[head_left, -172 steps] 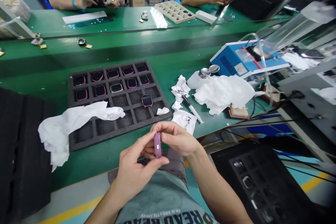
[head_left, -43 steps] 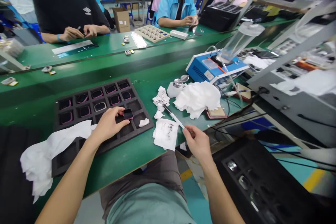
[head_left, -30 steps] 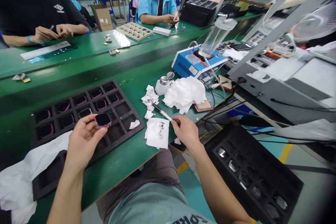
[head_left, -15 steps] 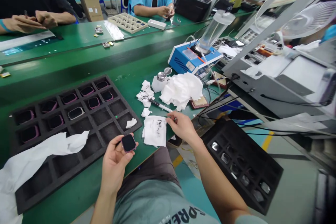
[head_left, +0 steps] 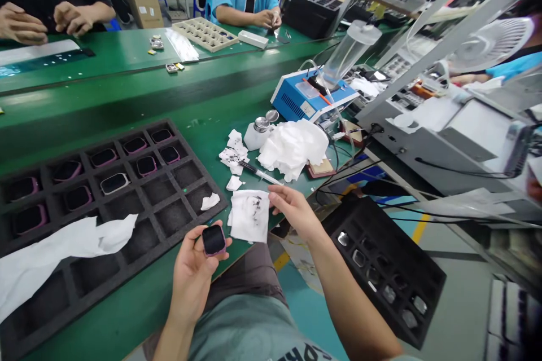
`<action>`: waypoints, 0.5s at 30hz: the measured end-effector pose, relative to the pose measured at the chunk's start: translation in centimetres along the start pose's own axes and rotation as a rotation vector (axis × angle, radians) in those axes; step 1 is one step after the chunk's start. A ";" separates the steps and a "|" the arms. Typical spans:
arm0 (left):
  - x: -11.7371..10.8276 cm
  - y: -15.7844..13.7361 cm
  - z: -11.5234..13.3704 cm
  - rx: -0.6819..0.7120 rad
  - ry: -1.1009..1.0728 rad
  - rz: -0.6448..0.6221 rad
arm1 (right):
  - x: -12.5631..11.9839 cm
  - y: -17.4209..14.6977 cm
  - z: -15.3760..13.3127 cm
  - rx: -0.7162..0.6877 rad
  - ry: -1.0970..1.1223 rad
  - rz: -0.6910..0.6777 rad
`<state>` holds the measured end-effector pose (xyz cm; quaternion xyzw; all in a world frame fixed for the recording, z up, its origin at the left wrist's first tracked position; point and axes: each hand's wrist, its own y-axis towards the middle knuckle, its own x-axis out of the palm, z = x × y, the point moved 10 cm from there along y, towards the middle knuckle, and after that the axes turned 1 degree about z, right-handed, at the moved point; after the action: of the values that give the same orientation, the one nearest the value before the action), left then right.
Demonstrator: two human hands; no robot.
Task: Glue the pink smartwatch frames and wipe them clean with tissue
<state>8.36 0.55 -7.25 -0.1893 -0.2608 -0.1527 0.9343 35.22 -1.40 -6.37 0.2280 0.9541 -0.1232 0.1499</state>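
My left hand [head_left: 197, 271] holds a smartwatch body [head_left: 213, 240] with a black screen and a purple-pink frame, gripped by its edges with the screen facing up. My right hand [head_left: 294, 210] is at the right edge of a folded white wipe [head_left: 249, 217] with black smears. Its fingers are slightly apart and nothing shows in them; whether they touch the wipe I cannot tell. Just beyond lies a syringe [head_left: 260, 172] with dark contents, its tip beside black-stained scraps of wipe [head_left: 234, 152]. Left of my hands, a black foam tray [head_left: 186, 149] carries several similar watch bodies.
A crumpled heap of white wipes [head_left: 294, 146] lies near a white dispenser bottle [head_left: 255, 136] and a blue machine [head_left: 302, 96]. A long white cloth [head_left: 59, 254] drapes over the tray. Lower right, a black box [head_left: 381, 259] holds several watch parts. Co-workers sit across the bench.
My left hand has moved slightly right with the smartwatch body. My right hand's fingers have loosened from a pinch beside the wipe. The view has shifted a little, and a co-worker's hands have parted.
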 end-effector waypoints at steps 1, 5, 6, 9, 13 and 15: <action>-0.2 0.1 -0.2 -0.005 0.008 0.004 | 0.4 -0.4 0.6 0.041 0.072 -0.011; -0.4 0.4 -0.5 0.000 0.024 0.007 | 1.7 -1.8 2.1 0.187 0.341 -0.031; -0.3 0.4 -0.5 0.008 0.025 0.003 | 1.8 -1.9 2.0 0.193 0.364 -0.032; 0.0 0.4 -0.3 0.024 0.028 -0.008 | 1.2 -1.8 1.0 0.164 0.434 0.019; 0.0 0.3 -0.4 0.004 0.044 -0.005 | 2.0 -2.2 0.1 0.179 0.533 -0.015; -0.1 0.3 -0.5 -0.008 0.056 -0.002 | 3.4 -2.8 -0.3 0.166 0.524 -0.108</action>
<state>8.61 0.61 -7.75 -0.1887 -0.2341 -0.1597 0.9402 30.98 -2.35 -6.75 0.2126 0.9577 -0.1456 -0.1278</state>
